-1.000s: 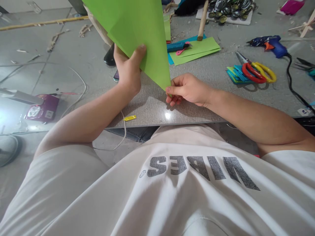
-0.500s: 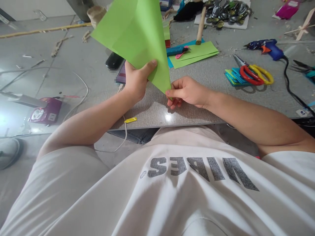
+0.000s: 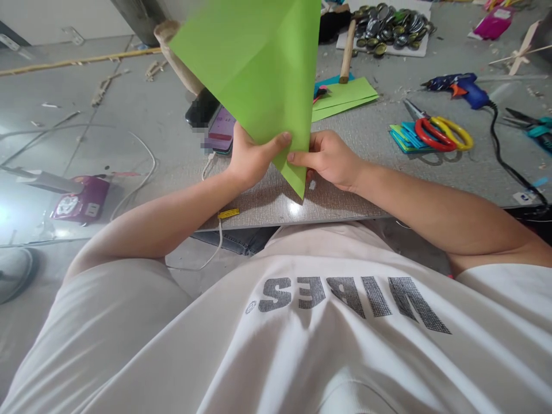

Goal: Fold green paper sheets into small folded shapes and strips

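A large sheet of green paper [image 3: 263, 75] is held up over the front of the table, folded along its right side to a point at the bottom. My left hand [image 3: 254, 158] grips its lower left edge, thumb on the front face and fingers behind. My right hand [image 3: 334, 161] pinches the folded right edge just above the lower tip, its thumb pressing on the front. Most of the fingers of both hands are hidden behind the paper or the palm. The sheet's top runs out of view.
Scissors [image 3: 440, 132] with red and yellow handles lie on folded paper pieces at right. Beyond are a blue glue gun [image 3: 470, 89], pliers [image 3: 528, 123], green strips [image 3: 349, 98], a wooden stick [image 3: 347, 52] and a heap of bottle caps [image 3: 390, 26]. A phone [image 3: 221, 129] lies behind my left hand.
The paper has come lower and slightly right, its tip nearer the table edge. My right hand has shifted up along the folded edge from the tip. My left hand has moved down and right.
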Demonstrator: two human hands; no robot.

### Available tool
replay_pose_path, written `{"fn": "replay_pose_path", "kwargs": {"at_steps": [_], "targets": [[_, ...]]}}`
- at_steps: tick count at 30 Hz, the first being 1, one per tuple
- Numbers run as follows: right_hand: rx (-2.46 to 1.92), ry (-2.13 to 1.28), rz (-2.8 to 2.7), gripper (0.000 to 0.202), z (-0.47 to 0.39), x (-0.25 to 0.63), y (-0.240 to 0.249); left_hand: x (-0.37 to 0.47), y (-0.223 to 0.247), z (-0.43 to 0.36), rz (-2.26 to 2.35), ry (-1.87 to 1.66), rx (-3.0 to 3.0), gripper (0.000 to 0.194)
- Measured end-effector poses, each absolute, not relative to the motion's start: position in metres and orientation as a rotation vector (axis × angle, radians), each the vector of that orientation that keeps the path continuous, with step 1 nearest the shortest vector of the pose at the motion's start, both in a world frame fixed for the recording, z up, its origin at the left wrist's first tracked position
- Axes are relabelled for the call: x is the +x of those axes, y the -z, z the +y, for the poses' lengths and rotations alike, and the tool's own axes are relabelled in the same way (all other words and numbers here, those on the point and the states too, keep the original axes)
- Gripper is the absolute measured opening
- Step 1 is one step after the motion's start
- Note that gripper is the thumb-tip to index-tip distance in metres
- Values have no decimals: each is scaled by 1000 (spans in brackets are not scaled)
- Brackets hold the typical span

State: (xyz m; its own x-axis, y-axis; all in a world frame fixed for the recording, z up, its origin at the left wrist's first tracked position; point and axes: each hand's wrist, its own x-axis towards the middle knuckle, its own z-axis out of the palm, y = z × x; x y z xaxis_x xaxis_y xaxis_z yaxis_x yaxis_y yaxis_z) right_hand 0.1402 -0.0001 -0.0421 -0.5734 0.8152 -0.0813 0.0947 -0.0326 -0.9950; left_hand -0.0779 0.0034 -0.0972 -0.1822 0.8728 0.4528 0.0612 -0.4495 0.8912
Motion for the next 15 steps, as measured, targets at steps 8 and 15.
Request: {"fn": "replay_pose_path", "kwargs": {"at_steps": [8, 15], "targets": [[-783, -1724, -1702, 48, 7, 142, 54, -96, 114, 20, 1109, -1654, 1597, 70], [-806, -1776, -1699, 52, 2, 147, 49, -98, 108, 20, 1095, -1682, 1602, 71]]}}
